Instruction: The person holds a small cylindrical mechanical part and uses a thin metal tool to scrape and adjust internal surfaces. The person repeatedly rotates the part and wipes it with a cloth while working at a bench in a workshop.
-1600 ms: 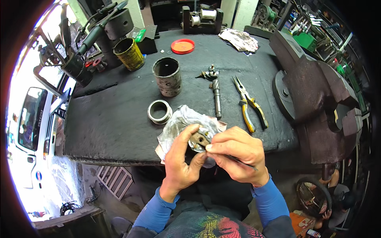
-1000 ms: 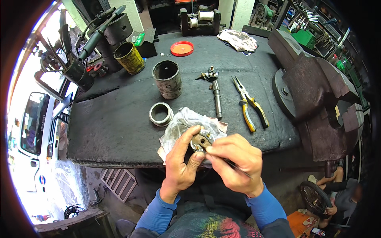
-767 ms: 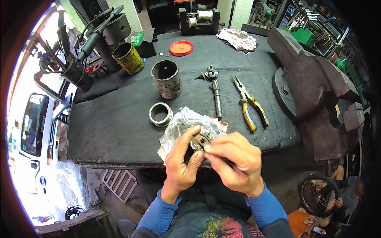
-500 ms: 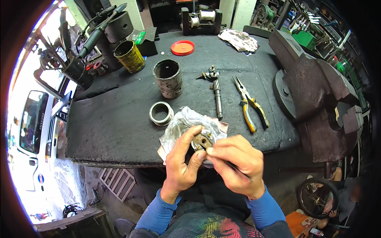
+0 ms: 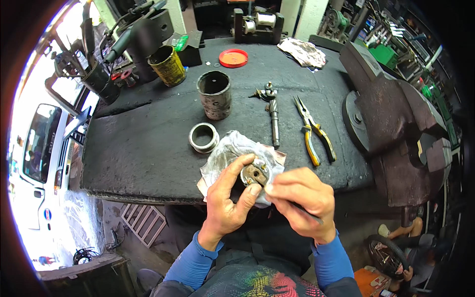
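My left hand (image 5: pixel 226 205) pinches a small round metal part (image 5: pixel 257 174), with a hole in its middle and brass-coloured bits, between thumb and fingers. My right hand (image 5: pixel 308 202) is closed on a thin dark rod-like tool (image 5: pixel 310 215), its fingertips at the part's right edge; the tool's working end is hidden. Under the hands lies a soiled white cloth (image 5: pixel 221 157). Beyond it stand a metal ring (image 5: pixel 213 144) and a worn metal cylinder (image 5: pixel 216 103). To the right lie a steel shaft (image 5: pixel 275 126), a small metal fitting (image 5: pixel 267 93) and yellow-black long-nose pliers (image 5: pixel 310 131).
A big bench vise (image 5: pixel 396 119) fills the right side. At the back are a yellow can (image 5: pixel 168 69), a red lid (image 5: pixel 233 64), a crumpled rag (image 5: pixel 303 52) and a spool stand (image 5: pixel 238 32). Below right, a person holds a wheel (image 5: pixel 386 255).
The bench has shifted slightly in the picture as my view moved. The right hand is slightly farther from the left, still on the tool. The person's wheel has turned and tilted.
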Tool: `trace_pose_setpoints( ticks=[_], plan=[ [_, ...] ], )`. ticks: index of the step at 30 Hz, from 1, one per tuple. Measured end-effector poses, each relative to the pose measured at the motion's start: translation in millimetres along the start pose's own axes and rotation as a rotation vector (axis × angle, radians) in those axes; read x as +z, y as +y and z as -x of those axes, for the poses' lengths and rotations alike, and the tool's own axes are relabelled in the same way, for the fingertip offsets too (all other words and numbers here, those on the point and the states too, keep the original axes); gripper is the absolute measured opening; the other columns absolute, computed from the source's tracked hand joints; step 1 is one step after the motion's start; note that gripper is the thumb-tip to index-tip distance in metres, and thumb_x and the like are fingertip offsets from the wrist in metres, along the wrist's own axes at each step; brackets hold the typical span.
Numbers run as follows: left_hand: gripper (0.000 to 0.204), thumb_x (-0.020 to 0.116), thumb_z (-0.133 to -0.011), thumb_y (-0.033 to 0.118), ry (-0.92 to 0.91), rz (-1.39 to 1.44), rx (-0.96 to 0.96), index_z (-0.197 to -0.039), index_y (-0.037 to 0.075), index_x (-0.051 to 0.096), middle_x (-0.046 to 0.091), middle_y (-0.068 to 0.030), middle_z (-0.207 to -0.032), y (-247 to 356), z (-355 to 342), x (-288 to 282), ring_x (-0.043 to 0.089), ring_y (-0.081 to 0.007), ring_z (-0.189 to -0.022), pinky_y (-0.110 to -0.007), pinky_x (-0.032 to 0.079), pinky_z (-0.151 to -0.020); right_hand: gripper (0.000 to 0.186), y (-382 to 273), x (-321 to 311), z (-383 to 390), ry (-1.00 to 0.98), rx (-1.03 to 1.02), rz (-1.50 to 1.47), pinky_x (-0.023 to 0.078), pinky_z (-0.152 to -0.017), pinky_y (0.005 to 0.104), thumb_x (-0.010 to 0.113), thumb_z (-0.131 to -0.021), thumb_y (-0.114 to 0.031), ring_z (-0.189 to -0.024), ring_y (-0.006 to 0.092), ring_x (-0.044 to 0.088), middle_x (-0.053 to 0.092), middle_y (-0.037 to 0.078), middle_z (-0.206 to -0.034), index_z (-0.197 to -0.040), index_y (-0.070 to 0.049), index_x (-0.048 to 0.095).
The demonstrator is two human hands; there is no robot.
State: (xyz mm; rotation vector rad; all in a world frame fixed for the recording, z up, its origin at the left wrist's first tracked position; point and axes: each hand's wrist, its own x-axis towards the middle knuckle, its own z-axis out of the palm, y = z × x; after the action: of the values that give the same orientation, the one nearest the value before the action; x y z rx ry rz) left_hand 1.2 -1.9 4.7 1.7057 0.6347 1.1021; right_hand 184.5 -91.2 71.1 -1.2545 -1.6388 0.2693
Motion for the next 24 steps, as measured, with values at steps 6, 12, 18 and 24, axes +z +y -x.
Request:
trace_pose_setpoints(
  ticks=[6, 12, 18, 24],
  plan=[
    [0.054, 0.076, -0.102, 0.019, -0.008, 0.035, -0.099, -0.149, -0.005, 0.063, 0.072, -0.0205, -0.14, -0.5, -0.8, 0.8, 0.069, -0.0302, -0.132, -0.041, 0.052, -0.112, 0.026, 11.6, 9.5, -13.6, -0.002, -0.037, -0.016, 0.058, -0.083, 0.0393, 0.085, -0.083, 0.001, -0.091, 0.0297, 0.075, 0.079, 0.01, -0.104, -0.109, -0.003, 0.081],
    [0.095, 0.084, -0.1, 0.033, -0.046, 0.131, -0.053, -0.167, -0.008, 0.032, 0.069, -0.0218, -0.147, -3.8, 2.0, -1.4, 0.064, -0.0296, -0.14, -0.042, 0.046, -0.12, 0.03, 2.2, -9.7, 16.4, 0.205, 0.218, -0.119, 0.057, -0.072, 0.0344, 0.092, -0.075, 0.001, -0.081, 0.0268, 0.075, 0.079, 0.015, -0.094, -0.103, -0.002, 0.083],
    [0.124, 0.103, -0.076, 0.045, -0.01, -0.027, 0.055, -0.163, -0.01, 0.034, 0.076, -0.0222, -0.134, -13.7, 3.4, 3.7, 0.074, -0.0307, -0.127, -0.042, 0.053, -0.113, 0.037, 8.7, -20.5, 55.3, 0.158, 0.307, -0.35, 0.062, -0.083, 0.0384, 0.088, -0.087, 0.005, -0.094, 0.0276, 0.073, 0.074, 0.023, -0.11, -0.121, 0.007, 0.073],
    [0.113, 0.106, -0.074, 0.034, 0.071, -0.062, 0.071, -0.155, -0.01, 0.041, 0.078, -0.0232, -0.127, -12.4, 5.3, 8.5, 0.077, -0.0306, -0.119, -0.042, 0.057, -0.109, 0.025, 8.5, -13.9, 52.6, 0.239, 0.38, -0.482, 0.061, -0.077, 0.0335, 0.096, -0.081, -0.003, -0.089, 0.0267, 0.076, 0.078, 0.022, -0.1, -0.099, -0.001, 0.078]
  ],
)
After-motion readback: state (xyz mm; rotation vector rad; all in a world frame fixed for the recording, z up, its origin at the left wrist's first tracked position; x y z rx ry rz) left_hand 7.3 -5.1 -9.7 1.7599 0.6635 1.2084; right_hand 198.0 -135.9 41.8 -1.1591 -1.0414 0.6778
